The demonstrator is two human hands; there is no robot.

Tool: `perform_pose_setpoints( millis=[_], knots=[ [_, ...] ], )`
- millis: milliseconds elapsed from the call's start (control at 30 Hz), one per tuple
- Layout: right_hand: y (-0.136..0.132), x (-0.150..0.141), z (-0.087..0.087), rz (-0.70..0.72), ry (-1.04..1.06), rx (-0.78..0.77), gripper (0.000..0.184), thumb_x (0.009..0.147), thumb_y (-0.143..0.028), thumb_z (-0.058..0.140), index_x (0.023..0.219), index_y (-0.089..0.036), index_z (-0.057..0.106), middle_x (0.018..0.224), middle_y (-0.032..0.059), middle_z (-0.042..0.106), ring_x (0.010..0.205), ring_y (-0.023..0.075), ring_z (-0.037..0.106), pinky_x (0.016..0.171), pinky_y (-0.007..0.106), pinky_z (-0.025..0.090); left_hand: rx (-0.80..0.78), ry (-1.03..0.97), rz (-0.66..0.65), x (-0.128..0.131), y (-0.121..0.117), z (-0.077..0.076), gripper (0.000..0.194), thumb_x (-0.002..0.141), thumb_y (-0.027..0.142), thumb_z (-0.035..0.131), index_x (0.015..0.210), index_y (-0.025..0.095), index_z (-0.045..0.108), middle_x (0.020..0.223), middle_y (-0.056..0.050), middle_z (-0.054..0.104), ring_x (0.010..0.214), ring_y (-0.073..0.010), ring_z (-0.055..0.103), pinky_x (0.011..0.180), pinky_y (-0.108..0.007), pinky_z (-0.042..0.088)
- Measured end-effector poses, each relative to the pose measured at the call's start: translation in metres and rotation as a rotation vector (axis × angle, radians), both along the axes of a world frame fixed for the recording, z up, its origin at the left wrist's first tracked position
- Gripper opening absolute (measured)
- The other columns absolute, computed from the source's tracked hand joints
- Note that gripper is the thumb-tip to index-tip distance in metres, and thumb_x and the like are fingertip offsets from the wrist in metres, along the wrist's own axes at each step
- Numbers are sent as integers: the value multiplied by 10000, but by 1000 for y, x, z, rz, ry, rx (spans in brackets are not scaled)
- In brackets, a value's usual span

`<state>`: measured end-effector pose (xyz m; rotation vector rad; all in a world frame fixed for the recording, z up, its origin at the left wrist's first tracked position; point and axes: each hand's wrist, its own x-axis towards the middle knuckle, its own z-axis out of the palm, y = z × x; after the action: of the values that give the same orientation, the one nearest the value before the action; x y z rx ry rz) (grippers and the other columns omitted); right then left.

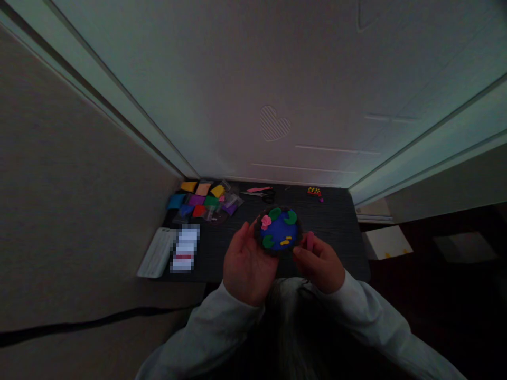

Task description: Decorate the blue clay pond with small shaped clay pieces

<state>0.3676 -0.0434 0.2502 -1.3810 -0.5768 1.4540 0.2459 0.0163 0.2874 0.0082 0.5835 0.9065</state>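
Note:
A round clay pond model (279,235) rests on my left hand (249,264), palm up, with the fingers partly hidden beneath it. Its blue surface has a dark brown rim, several green lily pads, a pink flower (266,222) and small yellow pieces (285,241) near the lower right. At the rim's right side is my right hand (320,262), fingers closed around a slim pink tool (310,241) that sticks up between them. The working end of that tool is hidden or too dark to make out.
On the dark table (332,221), several colored clay packets (197,200) lie at the back left. Scissors (263,195) and a pink knife-like tool (259,189) lie behind the model. A small red-and-yellow piece (314,191) sits back right; a blurred phone-like screen (185,248) lies left.

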Motion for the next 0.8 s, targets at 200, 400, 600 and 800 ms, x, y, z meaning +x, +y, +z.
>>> perform_pose_setpoints(
  millis=[200, 400, 600, 800],
  knots=[
    [1, 2, 1, -12, -41, 15, 222, 670, -323, 605, 647, -170, 446, 473, -76, 386, 391, 43, 300, 375, 196, 210, 24, -12, -23, -1, -1, -3, 322, 833, 297, 352, 1012, 155, 579, 991, -89, 637, 1006, -229, 539, 879, -409, 396],
    [2, 1, 1, -5, -26, 15, 218, 681, -322, 610, 659, -163, 462, 465, -84, 379, 393, 35, 296, 382, 185, 214, 34, -25, -12, -1, 0, -2, 322, 836, 294, 347, 1024, 156, 569, 1006, -89, 632, 1035, -216, 520, 890, -382, 391],
    [1, 0, 2, 21, 69, 7, 234, 666, -344, 632, 720, -165, 491, 540, -57, 475, 405, 31, 333, 381, 174, 218, 41, -32, 5, -2, 0, -2, 329, 830, 305, 355, 1041, 165, 564, 1029, -93, 623, 1025, -222, 523, 874, -399, 399],
    [1, -2, 0, 60, -12, 39, 261, 638, -337, 656, 623, -166, 460, 488, -76, 411, 394, 32, 313, 372, 185, 221, 30, -52, 7, -1, 2, -2, 341, 832, 310, 346, 1055, 160, 555, 1020, -91, 623, 1007, -216, 530, 858, -386, 409]
  ],
)
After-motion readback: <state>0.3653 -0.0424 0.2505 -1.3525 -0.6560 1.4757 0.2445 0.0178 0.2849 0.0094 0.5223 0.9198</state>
